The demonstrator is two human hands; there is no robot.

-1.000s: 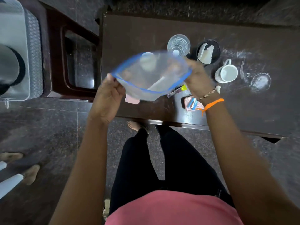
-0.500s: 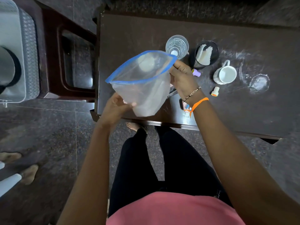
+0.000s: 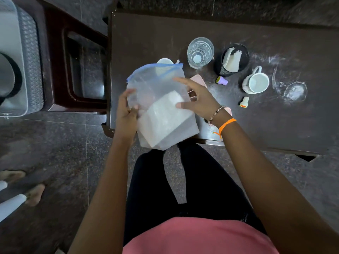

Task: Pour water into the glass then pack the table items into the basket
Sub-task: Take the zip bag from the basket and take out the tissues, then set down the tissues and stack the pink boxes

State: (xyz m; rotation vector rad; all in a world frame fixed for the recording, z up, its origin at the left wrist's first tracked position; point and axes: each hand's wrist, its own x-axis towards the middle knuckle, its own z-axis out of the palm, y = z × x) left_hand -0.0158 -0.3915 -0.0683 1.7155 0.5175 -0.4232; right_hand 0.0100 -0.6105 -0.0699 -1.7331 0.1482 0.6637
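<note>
A clear plastic bag with a blue zip edge (image 3: 161,107) hangs over the near left edge of the dark table (image 3: 238,30), its mouth flattened. My left hand (image 3: 126,114) grips its left side. My right hand (image 3: 196,99) rests against its right side with fingers spread. A glass of water (image 3: 200,52) stands behind the bag. To the right are a black mesh cup holding white items (image 3: 233,59), a white mug (image 3: 255,82), a purple-capped piece (image 3: 222,81) and an orange-capped piece (image 3: 244,102). A pink item (image 3: 199,79) lies partly hidden behind my right hand.
A dark wooden chair (image 3: 73,70) stands left of the table, with a grey woven basket (image 3: 27,61) at the far left. A clear lid (image 3: 295,90) lies at the table's right. Another person's feet (image 3: 34,193) are on the floor at lower left.
The bag's mouth has gone from wide open to flattened, and the bag has dropped lower. My right hand left the rim and moved onto the bag's side.
</note>
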